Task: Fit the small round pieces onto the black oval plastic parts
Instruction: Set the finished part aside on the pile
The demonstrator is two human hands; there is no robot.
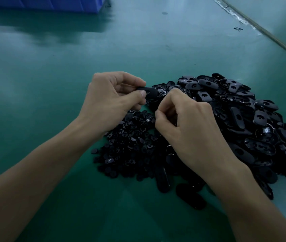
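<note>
My left hand (pixel 110 100) pinches one black oval plastic part (pixel 150 93) between thumb and fingers, just above the table. My right hand (pixel 184 123) hovers close beside it with thumb and fingers curled together; whether a small round piece sits in the fingertips is hidden. Below both hands lies a heap of small round black pieces (pixel 131 145). A large pile of black oval parts (pixel 243 119) spreads to the right. A few oval parts (pixel 163 179) lie at the heap's near edge.
The green table (pixel 51 75) stretches left and back. A blue plastic bin (pixel 48 3) stands at the far left edge. A seam or strip (pixel 261 30) runs diagonally at the back right, with a small dark scrap (pixel 238 28) beside it.
</note>
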